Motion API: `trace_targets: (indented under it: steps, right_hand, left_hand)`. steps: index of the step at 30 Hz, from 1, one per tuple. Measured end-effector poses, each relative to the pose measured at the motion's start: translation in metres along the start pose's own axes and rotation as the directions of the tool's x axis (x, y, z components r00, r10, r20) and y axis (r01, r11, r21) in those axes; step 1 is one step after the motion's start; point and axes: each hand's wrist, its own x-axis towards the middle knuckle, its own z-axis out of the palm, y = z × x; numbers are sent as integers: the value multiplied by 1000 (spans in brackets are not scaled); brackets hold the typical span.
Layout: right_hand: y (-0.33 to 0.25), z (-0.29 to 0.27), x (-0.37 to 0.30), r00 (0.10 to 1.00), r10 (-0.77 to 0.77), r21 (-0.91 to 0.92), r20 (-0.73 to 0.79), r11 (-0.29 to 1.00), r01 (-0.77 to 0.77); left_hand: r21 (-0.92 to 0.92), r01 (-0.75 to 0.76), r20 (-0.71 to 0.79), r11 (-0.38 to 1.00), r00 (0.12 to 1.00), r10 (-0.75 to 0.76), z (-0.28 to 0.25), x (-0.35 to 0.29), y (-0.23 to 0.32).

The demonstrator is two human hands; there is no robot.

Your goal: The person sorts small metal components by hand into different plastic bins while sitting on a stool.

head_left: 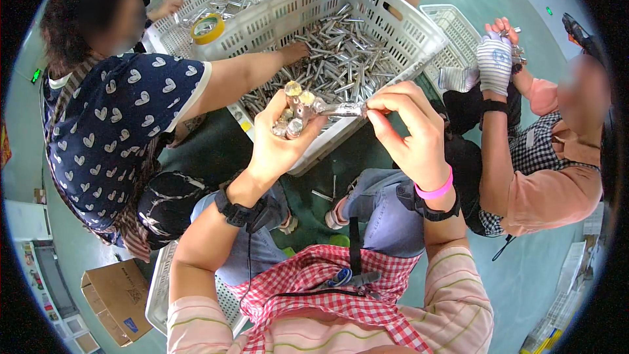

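My left hand [272, 147] is closed around a bundle of short shiny metal tubes [294, 128], some with pale yellowish ends showing. One metal tube [341, 110] points sideways to the right from that bundle. My right hand [419, 134] pinches the far end of this tube between thumb and fingertips. Both hands are held above my lap, in front of the near side of a large white slatted crate [278, 14]. Inside the crate lies a heap of loose metal tubes [350, 49].
A person in a heart-patterned shirt [124, 111] reaches into the crate from the left. At right sits a person with a striped glove [494, 64]. A yellow tape roll [219, 33] rests on the crate's edge. A cardboard box [114, 298] stands on the floor, lower left.
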Motion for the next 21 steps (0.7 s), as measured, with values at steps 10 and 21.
trace_targets:
  steps: [10,21]
  right_hand:
    - [1,5,-1,985,170,63,-27,984,-168]
    - [4,8,2,984,179,94,-11,980,-177]
  left_hand:
    - [276,-238,-75,931,961,267,1,-1,10]
    - [388,-407,34,827,903,428,-9,3,12]
